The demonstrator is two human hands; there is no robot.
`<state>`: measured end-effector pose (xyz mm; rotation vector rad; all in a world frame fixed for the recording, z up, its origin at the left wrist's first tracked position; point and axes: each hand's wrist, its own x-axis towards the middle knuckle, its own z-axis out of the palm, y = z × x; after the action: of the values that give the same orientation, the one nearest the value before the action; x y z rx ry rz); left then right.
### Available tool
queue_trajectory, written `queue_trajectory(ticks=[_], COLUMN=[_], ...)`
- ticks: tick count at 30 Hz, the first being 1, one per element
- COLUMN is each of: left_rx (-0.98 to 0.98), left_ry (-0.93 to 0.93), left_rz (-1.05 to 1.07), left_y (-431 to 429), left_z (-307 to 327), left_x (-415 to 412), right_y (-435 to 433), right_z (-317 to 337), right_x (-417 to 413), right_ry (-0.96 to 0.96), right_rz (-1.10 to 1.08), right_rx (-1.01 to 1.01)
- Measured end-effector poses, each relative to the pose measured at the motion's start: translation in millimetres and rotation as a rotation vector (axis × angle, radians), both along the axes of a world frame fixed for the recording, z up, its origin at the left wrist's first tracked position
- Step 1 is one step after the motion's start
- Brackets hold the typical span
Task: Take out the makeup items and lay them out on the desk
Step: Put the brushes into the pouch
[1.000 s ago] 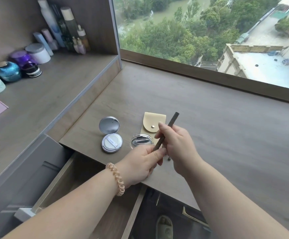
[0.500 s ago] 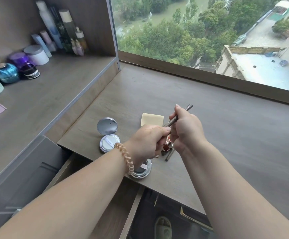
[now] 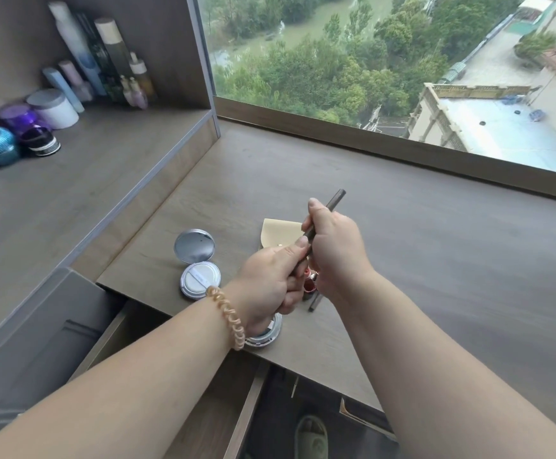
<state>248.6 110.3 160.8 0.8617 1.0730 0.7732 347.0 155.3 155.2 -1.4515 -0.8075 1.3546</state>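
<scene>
Both hands meet over the desk (image 3: 435, 260) near its front edge. My right hand (image 3: 336, 253) grips a thin dark makeup pencil (image 3: 336, 198) whose tip sticks out past the fingers. My left hand (image 3: 273, 276) pinches the pencil's lower part. Under the hands lie a small red and gold item (image 3: 310, 283) and a dark pencil-like stick (image 3: 314, 302). An open silver cushion compact (image 3: 197, 263) lies to the left. A beige snap pouch (image 3: 278, 235) lies behind the hands. A round silver case (image 3: 266, 332) sits at the desk's edge, half hidden by my left wrist.
An open drawer (image 3: 170, 359) juts out below the desk's front edge. The raised shelf (image 3: 71, 180) on the left carries jars (image 3: 52, 109) and bottles (image 3: 110, 58). A large window (image 3: 386, 61) runs along the desk's back. My slippered foot (image 3: 311, 438) shows on the floor.
Both hands lifted with the pencil and moved a little away from me. The round silver case now sits at the desk's front edge, and small items lie uncovered under the hands.
</scene>
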Motion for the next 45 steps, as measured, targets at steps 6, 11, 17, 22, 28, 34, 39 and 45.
queue_trajectory(ticks=[6, 11, 17, 22, 28, 34, 39, 45], left_rx=[0.037, 0.026, 0.718, 0.185, 0.044, -0.042, 0.022, 0.088], left_ry=[-0.116, -0.136, 0.698, 0.268, 0.263, 0.523, 0.830, 1.148], left_rz=[0.096, 0.195, -0.118, 0.075, 0.042, -0.103, -0.254, -0.297], left_y=[-12.6, -19.4, -38.0, -36.7, -27.6, -31.4, -28.2, -14.6], left_z=[-0.1, -5.8, -19.6, -38.8, -41.7, -74.4, -94.9, -100.4], left_x=[2.5, 13.8, -25.7, -56.1, -35.3, -13.6, 0.8, 23.1], right_y=[-3.7, -7.4, 31.0, 18.8, -30.7, -56.5, -48.2, -55.9], right_z=[-2.4, -3.1, -9.3, -16.7, -111.4, -141.6, -138.0, -145.8], right_x=[1.5, -6.5, 76.7, 141.6, 105.4, 73.0, 65.4, 64.5], right_ry=[0.011, -0.017, -0.120, -0.253, -0.997, -1.292, -1.310, -1.203], right_rz=[0.057, 0.006, -0.427, -0.327, 0.133, 0.335, 0.352, 0.281], right_rx=[-0.095, -0.115, -0.197, 0.036, 0.211, 0.097, 0.038, 0.066])
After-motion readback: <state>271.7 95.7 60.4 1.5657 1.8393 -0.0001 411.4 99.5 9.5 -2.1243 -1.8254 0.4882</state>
